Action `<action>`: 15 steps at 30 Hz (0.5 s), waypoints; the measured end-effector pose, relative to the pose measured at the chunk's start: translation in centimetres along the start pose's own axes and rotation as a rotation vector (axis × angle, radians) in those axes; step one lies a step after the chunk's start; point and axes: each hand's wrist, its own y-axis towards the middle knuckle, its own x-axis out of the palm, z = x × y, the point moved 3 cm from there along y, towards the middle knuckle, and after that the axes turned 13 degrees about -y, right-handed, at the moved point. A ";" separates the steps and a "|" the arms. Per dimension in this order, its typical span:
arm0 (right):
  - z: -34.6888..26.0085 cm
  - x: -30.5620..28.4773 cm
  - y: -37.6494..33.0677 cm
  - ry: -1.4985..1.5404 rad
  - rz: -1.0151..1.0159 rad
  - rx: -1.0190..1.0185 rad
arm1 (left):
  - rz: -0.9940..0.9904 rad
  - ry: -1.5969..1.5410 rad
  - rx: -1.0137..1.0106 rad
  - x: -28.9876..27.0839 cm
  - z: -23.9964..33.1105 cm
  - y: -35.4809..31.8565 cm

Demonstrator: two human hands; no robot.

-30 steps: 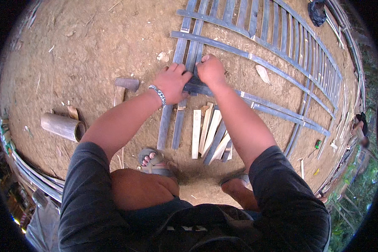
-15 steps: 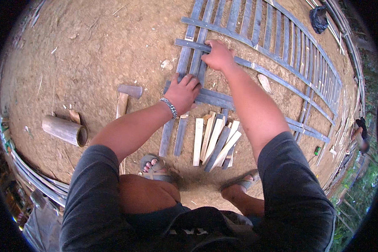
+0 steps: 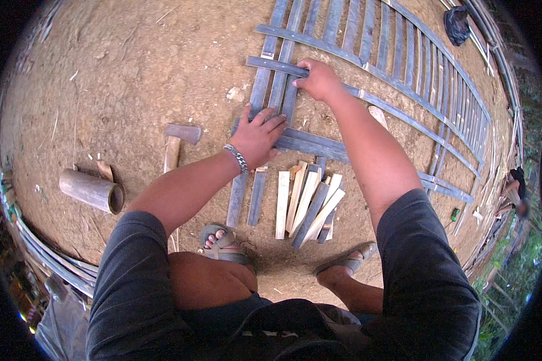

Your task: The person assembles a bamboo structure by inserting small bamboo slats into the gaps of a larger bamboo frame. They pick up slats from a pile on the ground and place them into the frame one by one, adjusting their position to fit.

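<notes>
The left hand (image 3: 259, 141) lies, fingers (image 3: 275, 124) spread, on the near crosswise slat (image 3: 314, 144), while the right hand (image 3: 321, 82) grips the next slat (image 3: 274, 65) beyond.

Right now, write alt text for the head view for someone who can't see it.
The person's left hand rests spread over crossing dark slats on dirt ground, while the right hand grips a crosswise slat farther away, part of a lattice. Short sticks lie fanned near sandaled feet; an axe and hollow tube lie to the left.
</notes>
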 end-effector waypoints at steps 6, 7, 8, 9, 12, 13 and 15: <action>-0.5 0.0 -0.7 -0.017 0.044 0.052 | 0.004 -0.009 -0.026 0.1 0.1 -0.2; -0.4 0.0 -0.5 -0.015 0.045 0.053 | -0.004 -0.009 -0.030 0.0 0.0 -0.1; -0.3 0.1 -0.5 -0.009 0.040 0.054 | -0.018 -0.010 -0.036 0.0 0.0 -0.1; -0.3 0.1 -0.5 -0.003 0.036 0.054 | -0.004 -0.019 -0.034 0.0 -0.1 -0.1; 0.0 0.2 -0.4 0.011 0.066 0.017 | 0.024 -0.044 -0.030 0.1 -0.2 -0.1; 0.0 0.3 -0.4 -0.002 0.061 0.022 | 0.021 -0.052 -0.030 0.2 -0.3 -0.2; -0.1 0.3 -0.4 -0.032 0.054 0.026 | 0.018 -0.057 -0.039 0.1 -0.3 -0.1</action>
